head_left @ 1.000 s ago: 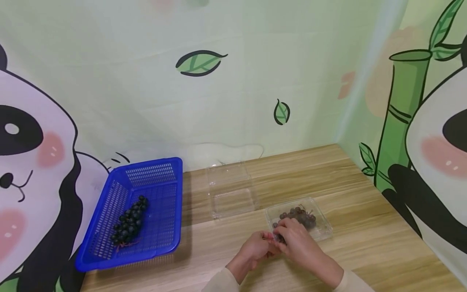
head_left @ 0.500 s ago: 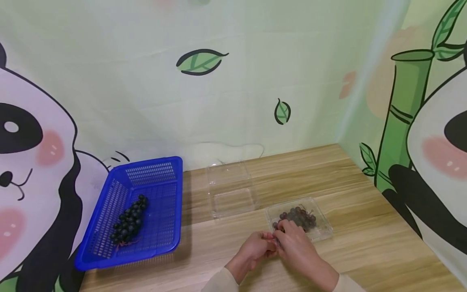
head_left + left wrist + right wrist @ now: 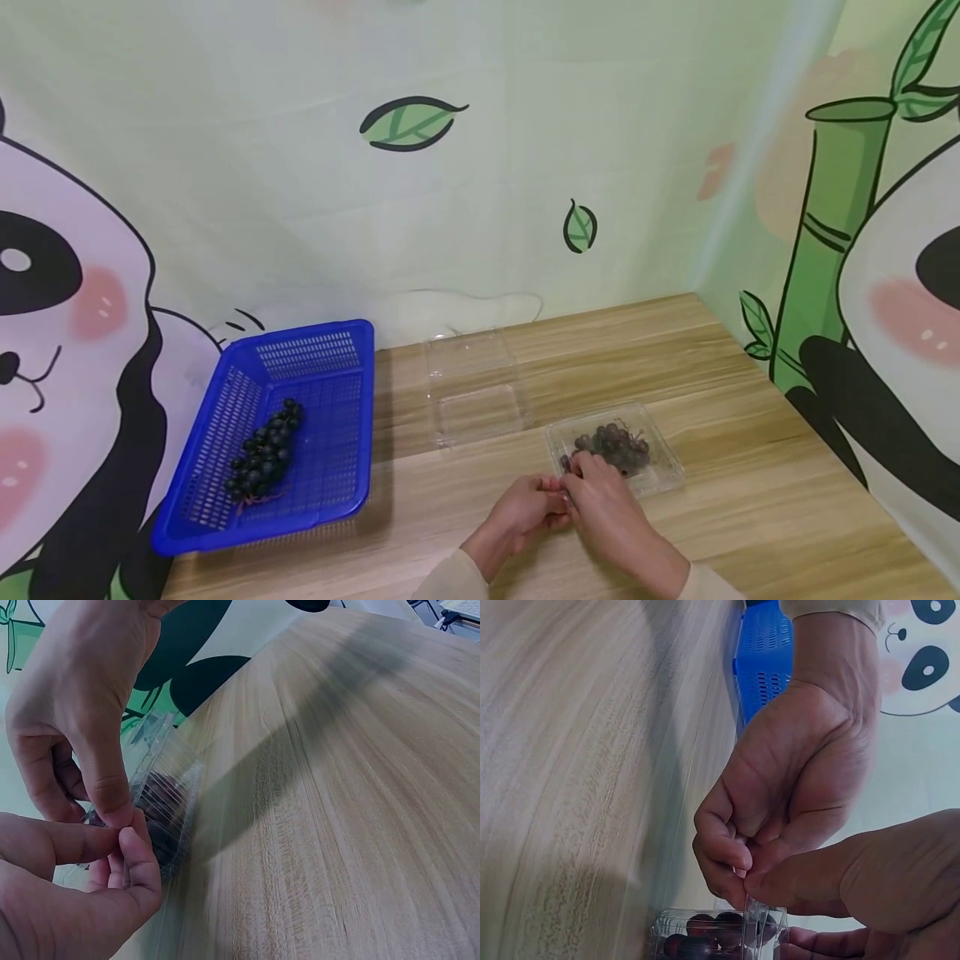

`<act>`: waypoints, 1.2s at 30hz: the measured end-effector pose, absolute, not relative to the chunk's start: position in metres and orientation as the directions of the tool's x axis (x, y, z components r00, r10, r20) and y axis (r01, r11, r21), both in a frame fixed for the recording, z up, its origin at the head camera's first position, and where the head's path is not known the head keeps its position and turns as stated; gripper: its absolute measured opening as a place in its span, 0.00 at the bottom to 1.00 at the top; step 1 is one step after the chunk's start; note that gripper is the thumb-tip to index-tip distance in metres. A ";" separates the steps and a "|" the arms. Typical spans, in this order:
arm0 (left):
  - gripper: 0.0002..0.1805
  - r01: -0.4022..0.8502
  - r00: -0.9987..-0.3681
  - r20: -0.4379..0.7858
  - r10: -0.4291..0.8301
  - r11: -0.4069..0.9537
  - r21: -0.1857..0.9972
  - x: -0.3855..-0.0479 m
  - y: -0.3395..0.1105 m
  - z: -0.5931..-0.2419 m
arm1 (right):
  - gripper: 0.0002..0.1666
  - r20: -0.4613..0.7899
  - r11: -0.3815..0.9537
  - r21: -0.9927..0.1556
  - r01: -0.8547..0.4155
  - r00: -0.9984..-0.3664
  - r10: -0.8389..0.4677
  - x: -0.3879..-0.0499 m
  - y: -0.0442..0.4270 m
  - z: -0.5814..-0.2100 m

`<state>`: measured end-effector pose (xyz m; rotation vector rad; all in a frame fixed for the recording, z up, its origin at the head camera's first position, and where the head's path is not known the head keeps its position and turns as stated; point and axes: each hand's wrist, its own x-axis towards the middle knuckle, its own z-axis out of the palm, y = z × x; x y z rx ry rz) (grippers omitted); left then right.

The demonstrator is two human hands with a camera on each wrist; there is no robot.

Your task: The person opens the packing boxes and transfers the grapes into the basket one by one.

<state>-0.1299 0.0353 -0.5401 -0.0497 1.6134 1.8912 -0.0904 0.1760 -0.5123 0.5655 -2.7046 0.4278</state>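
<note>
A clear plastic clamshell box with dark red grapes inside lies on the wooden table, right of centre in the head view. At its near left corner, my left hand pinches the edge between thumb and fingers. My right hand grips the same corner from the other side, its fingertips meeting the left hand's. In the right wrist view the plastic rim passes between the thumb and fingers of my right hand. The fingers hide the very corner, and the grapes look hazy through plastic.
A blue plastic basket stands at the left, holding a bunch of black grapes. Between it and the box lies another clear clamshell, unfolded flat, near the back wall. A panda-printed cloth hangs behind the wooden table.
My right hand has shifted slightly left and nearer to me along the box corner. The left hand stays almost where it was; the box and basket have not moved.
</note>
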 end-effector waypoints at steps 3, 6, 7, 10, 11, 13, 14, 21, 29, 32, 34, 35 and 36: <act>0.08 -0.489 -0.792 -0.423 0.440 -0.042 0.871 -0.130 0.035 -0.541 | 0.09 0.389 0.880 -0.208 -0.428 -0.861 -0.327 -0.089 0.174 -0.512; 0.08 -0.487 -0.793 -0.423 0.438 -0.040 0.872 -0.130 0.035 -0.542 | 0.09 0.365 0.887 -0.202 -0.415 -0.872 -0.325 -0.088 0.172 -0.510; 0.08 -0.485 -0.795 -0.421 0.438 -0.040 0.874 -0.130 0.036 -0.543 | 0.09 0.351 0.890 -0.206 -0.407 -0.880 -0.321 -0.088 0.171 -0.509; 0.07 -0.475 -0.801 -0.413 0.434 -0.040 0.879 -0.129 0.036 -0.543 | 0.08 0.317 0.894 -0.228 -0.387 -0.897 -0.308 -0.089 0.171 -0.506; 0.07 -0.474 -0.802 -0.412 0.433 -0.040 0.880 -0.129 0.036 -0.544 | 0.08 0.308 0.894 -0.234 -0.381 -0.901 -0.304 -0.089 0.171 -0.506; 0.07 -0.474 -0.803 -0.413 0.429 -0.041 0.880 -0.128 0.037 -0.544 | 0.08 0.299 0.895 -0.241 -0.374 -0.907 -0.298 -0.089 0.170 -0.505; 0.07 -0.474 -0.804 -0.413 0.428 -0.042 0.880 -0.128 0.037 -0.544 | 0.09 0.298 0.898 -0.234 -0.373 -0.907 -0.299 -0.089 0.170 -0.506; 0.06 -0.480 -0.807 -0.416 0.420 -0.057 0.875 -0.127 0.039 -0.548 | 0.17 0.326 0.909 -0.184 -0.373 -0.896 -0.301 -0.088 0.169 -0.511; 0.05 -0.476 -0.809 -0.410 0.422 -0.060 0.877 -0.127 0.040 -0.549 | 0.20 0.354 0.929 -0.133 -0.345 -0.892 -0.280 -0.086 0.165 -0.515; 0.04 -0.468 -0.813 -0.401 0.422 -0.064 0.882 -0.126 0.040 -0.548 | 0.23 0.352 0.936 -0.099 -0.339 -0.892 -0.286 -0.085 0.163 -0.515; 0.05 -0.462 -0.817 -0.393 0.422 -0.073 0.884 -0.126 0.040 -0.548 | 0.23 0.353 0.937 -0.080 -0.339 -0.889 -0.291 -0.084 0.163 -0.515; 0.06 -0.463 -0.817 -0.390 0.424 -0.079 0.883 -0.126 0.040 -0.548 | 0.23 0.354 0.938 -0.076 -0.339 -0.889 -0.292 -0.084 0.163 -0.515; 0.06 -0.464 -0.817 -0.390 0.424 -0.083 0.882 -0.126 0.039 -0.548 | 0.23 0.355 0.937 -0.075 -0.340 -0.888 -0.293 -0.084 0.164 -0.514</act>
